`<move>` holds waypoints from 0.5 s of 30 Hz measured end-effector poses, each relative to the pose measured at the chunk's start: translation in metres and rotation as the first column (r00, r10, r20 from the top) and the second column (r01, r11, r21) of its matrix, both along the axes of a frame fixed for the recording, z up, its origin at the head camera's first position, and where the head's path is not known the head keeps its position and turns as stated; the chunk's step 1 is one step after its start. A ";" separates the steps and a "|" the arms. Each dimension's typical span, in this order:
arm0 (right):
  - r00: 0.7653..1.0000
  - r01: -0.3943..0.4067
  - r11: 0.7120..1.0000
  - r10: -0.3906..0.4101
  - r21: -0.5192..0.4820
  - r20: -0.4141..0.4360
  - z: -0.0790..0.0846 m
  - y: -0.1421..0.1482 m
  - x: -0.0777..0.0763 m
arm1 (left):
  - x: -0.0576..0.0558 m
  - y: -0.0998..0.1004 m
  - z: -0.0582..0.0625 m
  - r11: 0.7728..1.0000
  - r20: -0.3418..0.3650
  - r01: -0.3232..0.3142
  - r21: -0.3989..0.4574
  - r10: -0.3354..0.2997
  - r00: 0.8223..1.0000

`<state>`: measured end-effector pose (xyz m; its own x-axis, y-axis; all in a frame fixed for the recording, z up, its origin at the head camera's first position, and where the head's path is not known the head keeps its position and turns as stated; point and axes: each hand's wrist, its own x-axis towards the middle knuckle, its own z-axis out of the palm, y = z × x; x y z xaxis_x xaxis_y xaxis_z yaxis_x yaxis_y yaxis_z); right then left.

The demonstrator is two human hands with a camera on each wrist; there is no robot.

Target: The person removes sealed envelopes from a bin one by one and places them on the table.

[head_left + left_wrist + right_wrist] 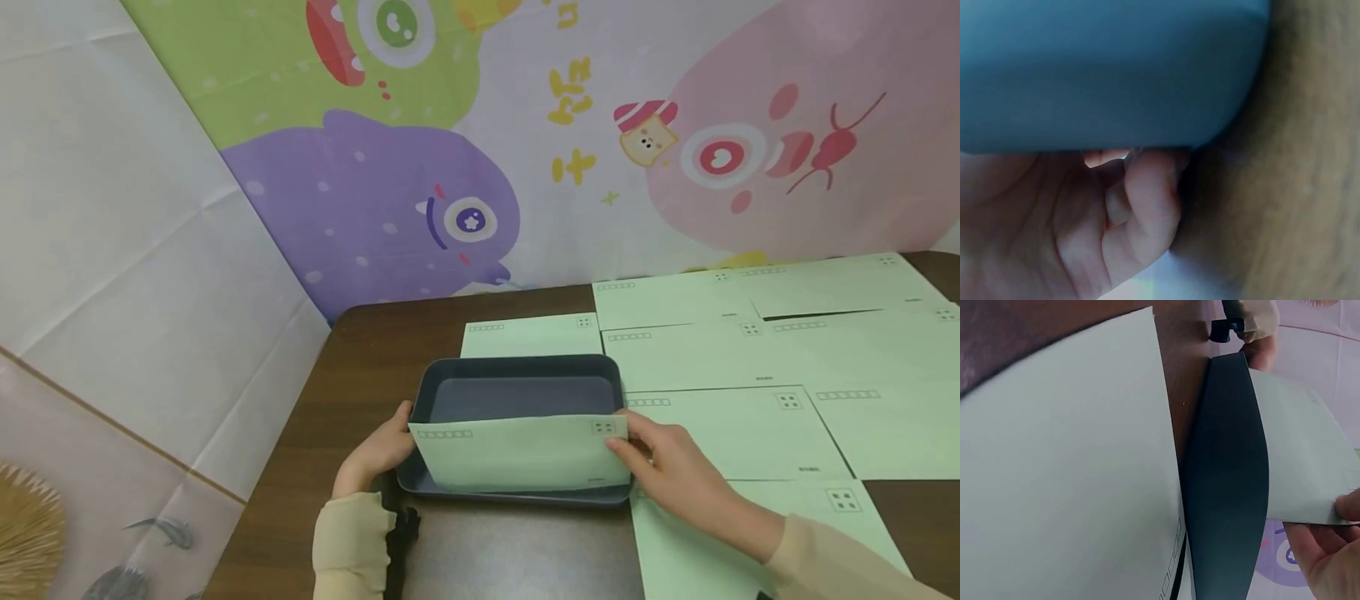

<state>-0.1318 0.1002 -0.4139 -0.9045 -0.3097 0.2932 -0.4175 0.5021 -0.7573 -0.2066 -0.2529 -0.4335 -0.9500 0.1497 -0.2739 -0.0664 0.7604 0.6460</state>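
Note:
A pale green envelope [517, 457], printed with small boxes at its top left and a stamp mark at its top right, stands tilted in a dark blue rectangular tray [517, 390]. My right hand [670, 457] pinches the envelope's right end between thumb and fingers; the right wrist view also shows this pinch on the envelope [1304, 453]. At the tray's left side is my left hand [384, 446]. Curled fingers of that left hand [1119, 219] hold the tray's edge in the left wrist view, with the fingertips partly hidden by the tray [1110, 81].
Several similar envelopes [697, 358] lie in rows on the brown wooden table [360, 350], behind and right of the tray. One envelope [528, 336] lies partly hidden behind the tray. A cartoon-printed cloth [540, 225] hangs at the back, a pale cloth [112, 208] at left.

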 end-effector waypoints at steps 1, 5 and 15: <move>1.000 0.008 1.000 -0.008 -0.003 -0.001 0.001 0.000 0.001 | 0.000 0.000 0.000 1.000 0.000 -0.004 0.006 0.004 1.000; 0.999 0.034 0.999 -0.035 -0.035 -0.021 0.003 0.002 0.004 | 0.000 0.000 0.001 1.000 -0.010 0.005 0.015 -0.005 1.000; 0.997 0.069 0.987 -0.075 -0.144 -0.033 0.014 0.013 0.013 | 0.000 -0.003 -0.002 0.999 0.016 0.016 0.035 -0.017 1.000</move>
